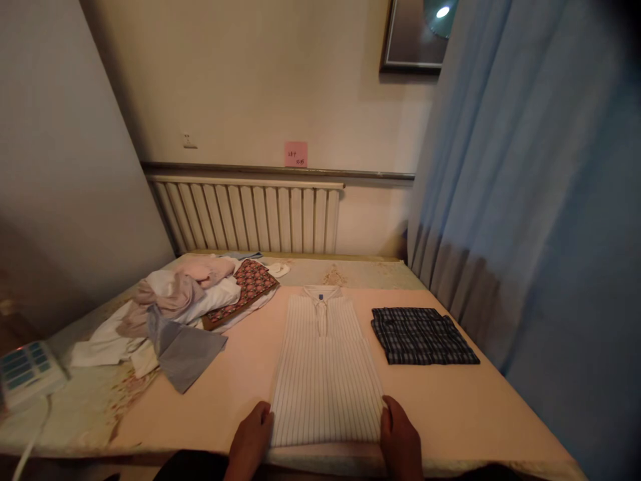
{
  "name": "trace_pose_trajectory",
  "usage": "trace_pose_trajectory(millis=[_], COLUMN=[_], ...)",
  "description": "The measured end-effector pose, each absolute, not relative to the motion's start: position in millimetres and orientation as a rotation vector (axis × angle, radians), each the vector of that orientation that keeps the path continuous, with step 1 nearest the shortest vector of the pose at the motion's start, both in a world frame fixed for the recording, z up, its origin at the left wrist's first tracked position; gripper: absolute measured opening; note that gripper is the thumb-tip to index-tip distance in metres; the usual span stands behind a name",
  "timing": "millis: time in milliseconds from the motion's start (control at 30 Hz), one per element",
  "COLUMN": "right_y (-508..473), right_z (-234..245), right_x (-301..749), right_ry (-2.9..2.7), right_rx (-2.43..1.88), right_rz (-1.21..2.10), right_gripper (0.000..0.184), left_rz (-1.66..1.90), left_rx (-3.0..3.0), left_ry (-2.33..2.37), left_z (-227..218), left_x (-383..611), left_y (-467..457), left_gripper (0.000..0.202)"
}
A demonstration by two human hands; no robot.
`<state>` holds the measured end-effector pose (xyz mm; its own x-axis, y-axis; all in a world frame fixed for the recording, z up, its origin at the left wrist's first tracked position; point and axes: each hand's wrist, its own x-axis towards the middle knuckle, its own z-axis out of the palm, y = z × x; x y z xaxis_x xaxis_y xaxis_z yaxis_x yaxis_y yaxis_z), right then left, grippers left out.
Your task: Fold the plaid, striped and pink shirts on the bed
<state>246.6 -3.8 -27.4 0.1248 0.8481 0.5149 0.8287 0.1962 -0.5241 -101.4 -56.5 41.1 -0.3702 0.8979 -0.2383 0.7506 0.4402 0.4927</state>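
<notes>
A white striped shirt (325, 367) lies flat on the bed (481, 407), collar away from me, its sides folded in to a long strip. My left hand (250, 441) is closed on the shirt's near left corner at the hem. On the near right corner my right hand (400, 437) grips the hem the same way. Both hands rest at the bed's near edge, fingers curled on the fabric.
A folded dark plaid garment (423, 335) lies right of the shirt. A heap of loose clothes (185, 307) sits at the left, with a patterned red piece (245, 288). A white device with blue keys (27, 371) is far left. A radiator (250, 215) and a blue curtain (525, 200) border the bed.
</notes>
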Motion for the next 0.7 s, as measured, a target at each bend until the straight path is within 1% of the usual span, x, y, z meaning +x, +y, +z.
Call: trace_pose_trajectory(millis=[467, 700], right_y=[-4.0, -5.1], right_z=[-27.0, -24.7], right_x=[246.4, 247.0], right_ry=[-1.674, -1.671], right_rx=[-1.558, -1.59], right_rz=[-0.01, 0.035], right_gripper=[0.04, 0.041], left_rz=[0.415, 0.401], left_rx=[1.41, 1.402], left_ry=[2.212, 2.206], left_z=[47.7, 47.5], left_x=[-98.9, -99.3], left_y=[-58.1, -57.2], left_gripper=[0.018, 0.018])
